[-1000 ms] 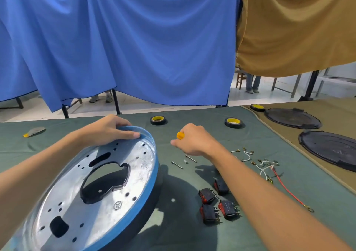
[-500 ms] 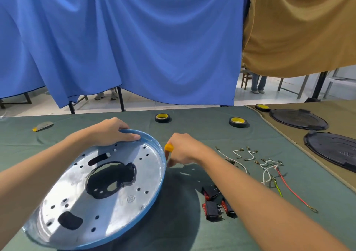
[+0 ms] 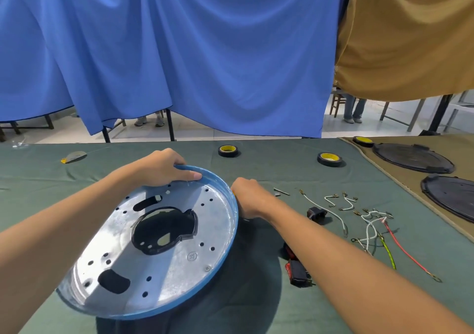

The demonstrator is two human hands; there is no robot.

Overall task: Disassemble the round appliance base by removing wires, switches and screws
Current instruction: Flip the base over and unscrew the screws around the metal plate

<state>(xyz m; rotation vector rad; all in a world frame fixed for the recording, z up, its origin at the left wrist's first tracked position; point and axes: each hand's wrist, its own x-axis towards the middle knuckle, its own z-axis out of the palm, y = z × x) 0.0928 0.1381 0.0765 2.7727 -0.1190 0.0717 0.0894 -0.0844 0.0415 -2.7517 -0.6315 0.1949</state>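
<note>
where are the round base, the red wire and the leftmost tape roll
round base (image 3: pixel 179 269), head view, bare metal plate
red wire (image 3: pixel 405 248), head view, middle of its length
leftmost tape roll (image 3: pixel 228 154), head view, black outer wall

The round base (image 3: pixel 164 256) fills the lower left of the frame. It is a silver metal disc with a blue rim, many small holes and large dark cut-outs, held up at a tilt with the left hand (image 3: pixel 161 165) gripping its far rim. One screw (image 3: pixel 207 268) sits near its lower right edge. To its right lie loose screws (image 3: pixel 281 192), red-and-black switches (image 3: pixel 297 273), white wires (image 3: pixel 368 231), a red wire (image 3: pixel 407 250) and a yellow-green wire (image 3: pixel 387 251).
</note>
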